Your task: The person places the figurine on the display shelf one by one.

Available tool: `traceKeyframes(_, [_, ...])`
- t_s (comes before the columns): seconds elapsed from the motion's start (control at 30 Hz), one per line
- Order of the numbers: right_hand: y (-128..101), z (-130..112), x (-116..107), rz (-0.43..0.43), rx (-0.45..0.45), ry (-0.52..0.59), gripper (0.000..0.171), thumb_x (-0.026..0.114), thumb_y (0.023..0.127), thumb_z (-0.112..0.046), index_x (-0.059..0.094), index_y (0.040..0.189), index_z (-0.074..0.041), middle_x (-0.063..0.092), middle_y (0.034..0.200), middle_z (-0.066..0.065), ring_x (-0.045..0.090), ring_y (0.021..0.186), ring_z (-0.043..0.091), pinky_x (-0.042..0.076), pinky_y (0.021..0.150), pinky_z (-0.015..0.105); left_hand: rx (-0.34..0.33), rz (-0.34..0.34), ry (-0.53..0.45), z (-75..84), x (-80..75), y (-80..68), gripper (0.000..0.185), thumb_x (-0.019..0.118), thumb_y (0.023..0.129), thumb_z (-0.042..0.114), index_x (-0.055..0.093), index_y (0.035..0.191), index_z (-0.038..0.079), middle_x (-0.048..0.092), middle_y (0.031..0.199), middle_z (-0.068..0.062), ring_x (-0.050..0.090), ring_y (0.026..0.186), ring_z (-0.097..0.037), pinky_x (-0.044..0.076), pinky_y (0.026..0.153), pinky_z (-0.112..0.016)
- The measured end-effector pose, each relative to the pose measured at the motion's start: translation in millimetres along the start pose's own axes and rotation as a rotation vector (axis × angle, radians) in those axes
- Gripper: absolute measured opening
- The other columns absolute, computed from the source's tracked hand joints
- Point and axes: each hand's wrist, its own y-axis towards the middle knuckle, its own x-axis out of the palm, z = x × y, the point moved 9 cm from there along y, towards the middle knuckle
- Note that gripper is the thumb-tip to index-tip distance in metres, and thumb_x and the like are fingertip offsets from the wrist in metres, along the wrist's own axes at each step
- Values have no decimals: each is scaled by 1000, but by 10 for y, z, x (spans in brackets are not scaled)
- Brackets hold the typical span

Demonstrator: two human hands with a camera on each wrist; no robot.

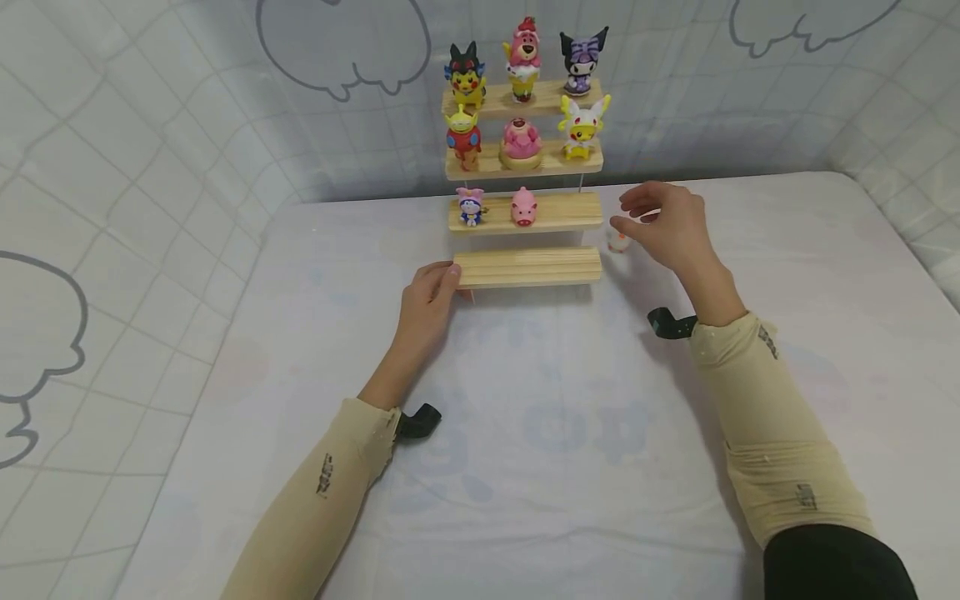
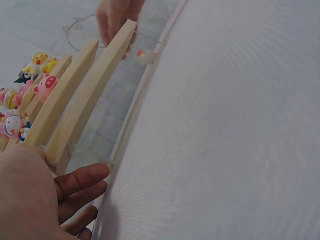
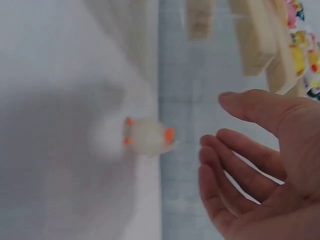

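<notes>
Left hand (image 1: pixel 426 293) at left end of bottom step (image 1: pixel 527 267) of stepped wooden stand (image 1: pixel 525 212); fingers straight, pressed against step end, gripping nothing. Same in left wrist view: palm (image 2: pixel 27 195) by stand's near end, fingers (image 2: pixel 80 179) extended.

Right hand (image 1: pixel 663 221) hovering just right of stand, above a small white figure (image 1: pixel 618 242) with orange bits. Fingers relaxed, partly spread, empty. Right wrist view: hand (image 3: pixel 260 165) wide open, figure (image 3: pixel 147 136) near fingertips but apart, lying on white cloth (image 1: pixel 570 417). Blurred there; cannot tell whether upright or on its side.

Stand: bottom step bare; third step holds two figures, blue-and-white (image 1: pixel 470 206) and pink pig (image 1: pixel 523 206), right part free. Upper two steps full, three apiece.

Handling, judged: white figure looks like hard plastic or vinyl, light, stiff, smooth, rounded, so likely to slip or roll under a loose touch. Small orange projections probably weakest parts; avoid pinching there. Best hold: thumb and forefinger across body's widest part, from above. Soft cloth underneath gives a little, so press lightly. Stand looks light; steadying by step end seems sensible.
</notes>
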Motion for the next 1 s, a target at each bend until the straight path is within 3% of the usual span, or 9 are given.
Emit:
traceKeyframes(0.23, [23,289,182,-115,82,-30,43,78,94,-26,69,128,0,73,122,23,70,113,37,50,85,38,5,2,-4,14,-6,-2,51,46,112,42,74,91,6,61,145,-14,53,141,-29,39,120,-48])
traceKeyframes(0.4, [30,389,261,-145,92,-47,41,80,92,-21,70,126,0,73,119,24,70,108,37,49,88,40,7,5,7,26,-8,-4,51,46,112,41,74,92,4,62,145,-15,53,142,-30,39,120,-49])
traceKeyframes(0.7, [30,399,245,-112,56,-42,34,80,92,-19,73,119,0,74,114,24,71,104,38,49,85,41,2,3,13,36,2,-9,51,46,113,41,74,92,4,62,144,-16,54,141,-29,41,119,-48])
traceKeyframes(1.0, [-1,69,-116,44,-33,-25,31,81,93,-21,76,119,-5,77,108,22,75,102,38,45,73,14,-3,-3,15,44,-9,-27,51,45,113,42,75,94,5,61,145,-16,53,142,-31,40,119,-49])
